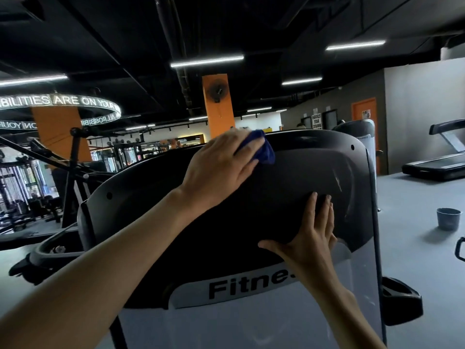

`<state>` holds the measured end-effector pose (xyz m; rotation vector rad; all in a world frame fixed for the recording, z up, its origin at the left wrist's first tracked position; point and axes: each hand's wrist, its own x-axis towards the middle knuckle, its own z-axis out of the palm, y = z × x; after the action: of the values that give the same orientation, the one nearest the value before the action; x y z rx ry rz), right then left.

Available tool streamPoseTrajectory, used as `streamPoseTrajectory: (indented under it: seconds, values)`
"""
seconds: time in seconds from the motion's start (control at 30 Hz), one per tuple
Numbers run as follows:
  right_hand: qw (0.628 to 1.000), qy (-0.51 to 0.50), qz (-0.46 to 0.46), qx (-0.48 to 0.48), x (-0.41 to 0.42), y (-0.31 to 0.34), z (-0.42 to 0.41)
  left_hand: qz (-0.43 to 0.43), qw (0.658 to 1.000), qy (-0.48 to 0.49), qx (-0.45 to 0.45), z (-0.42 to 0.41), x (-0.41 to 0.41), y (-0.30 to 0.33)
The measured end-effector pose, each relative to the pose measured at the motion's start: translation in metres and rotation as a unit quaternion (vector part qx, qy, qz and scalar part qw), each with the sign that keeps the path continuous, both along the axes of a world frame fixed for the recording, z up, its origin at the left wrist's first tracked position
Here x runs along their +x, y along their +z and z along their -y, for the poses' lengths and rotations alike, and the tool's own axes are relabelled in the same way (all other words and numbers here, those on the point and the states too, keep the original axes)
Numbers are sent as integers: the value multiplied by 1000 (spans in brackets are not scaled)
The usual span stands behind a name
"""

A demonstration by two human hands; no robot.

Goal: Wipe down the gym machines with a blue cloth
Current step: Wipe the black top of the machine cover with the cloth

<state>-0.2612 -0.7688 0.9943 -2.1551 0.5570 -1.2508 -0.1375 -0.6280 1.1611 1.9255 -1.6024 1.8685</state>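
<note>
A gym machine's black rounded shroud (289,177) fills the middle of the view, above a white panel (251,323) lettered "Fitne". My left hand (221,167) reaches up to the shroud's top edge and holds a bunched blue cloth (263,148) against it, fingers curved over the cloth and thumb hidden. The cloth sticks out past my fingertips. My right hand (312,238) lies flat on the shroud's lower right part, fingers straight and pointing up, holding nothing.
A small grey bucket (449,219) stands on the grey floor at the right. A treadmill (437,162) is farther back on the right. Black frames and weight racks (73,172) crowd the left. An orange pillar (219,107) rises behind the machine.
</note>
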Motion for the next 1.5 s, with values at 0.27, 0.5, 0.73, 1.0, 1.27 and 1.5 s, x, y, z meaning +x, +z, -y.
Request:
streamPoseTrajectory:
  seconds: [0.27,0.5,0.73,1.0,1.27,1.5]
  values:
    - [999,6,7,-41,-9,-47,12,31,998,-11,-46,-6,3,-64]
    - [999,21,30,-38,-6,-65,2,96,989,2,115,-38,8,-154]
    - [997,21,31,-71,-15,-72,4,177,940,-15,290,-43,12,-131]
    - [998,16,-9,-60,-15,-54,18,47,998,8,33,12,-5,-14]
    - [998,-4,31,-57,-4,-65,19,68,995,-5,78,12,-9,-90]
    - [996,0,50,-67,-5,-66,15,165,934,59,313,-16,-8,-146]
